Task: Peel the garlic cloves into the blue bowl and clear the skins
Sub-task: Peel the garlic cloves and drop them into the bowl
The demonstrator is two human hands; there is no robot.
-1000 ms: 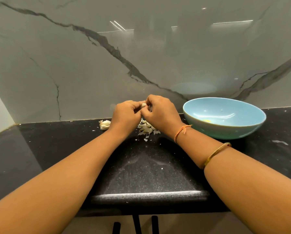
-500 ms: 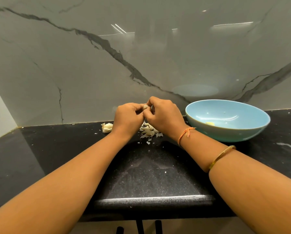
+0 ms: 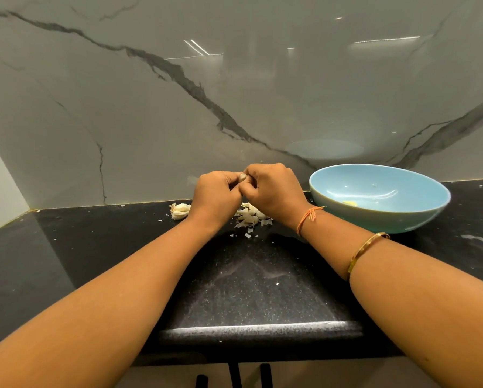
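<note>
Our blue bowl sits right of our left hand and right hand, which hover over uncleared skins beside an unpeeled garlic cluster, curled fingers pinching one clove. Seemingly one peeled piece lies inside the bowl.

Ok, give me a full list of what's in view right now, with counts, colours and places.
Bowl: 1, blue, counter right.
Peeled clove: 1, yellow, in the bowl.
Held clove: 1, pale, between both grips.
Garlic piece: 1, white, counter, left of the grips.
Skins: a pile, off-white, counter under the grips.
Counter: 1, black.
Wall: 1, grey, veined, behind.
Thread: 1, orange, right wrist.
Bangle: 1, gold, right forearm.
Left grip: 1 hand, pinches held clove.
Right grip: 1 hand, pinches held clove.
</note>
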